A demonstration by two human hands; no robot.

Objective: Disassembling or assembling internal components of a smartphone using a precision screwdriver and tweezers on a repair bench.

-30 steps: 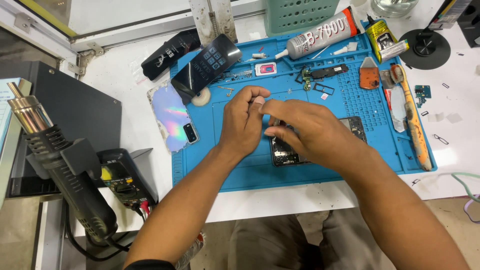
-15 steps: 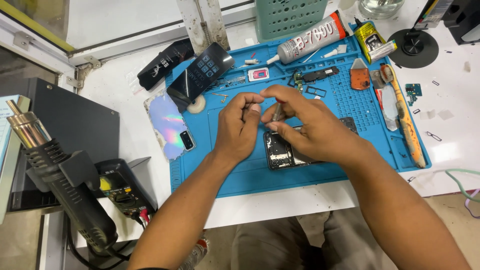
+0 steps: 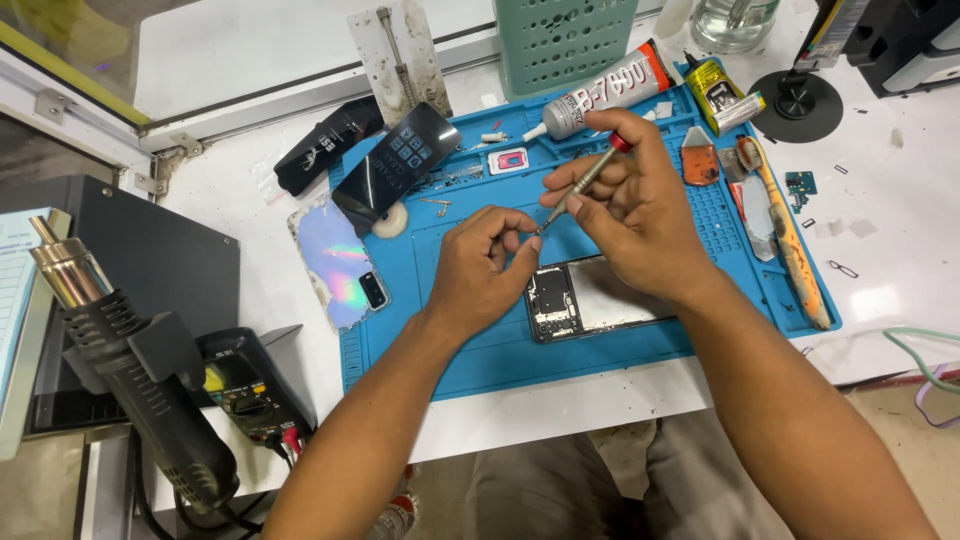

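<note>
Right hand point(image 3: 640, 215) is clamped on a slim screwdriver point(image 3: 578, 186), tip angled down toward the left hand point(image 3: 480, 270), whose fingertips are pinched together at the tip. Both hover above the opened phone point(image 3: 585, 300), which lies on the blue mat point(image 3: 480, 350) on the surface.

hands – left point(image 3: 480, 265) pinched | right point(image 3: 630, 205) curled, fingertips meeting – forearms converge
</note>
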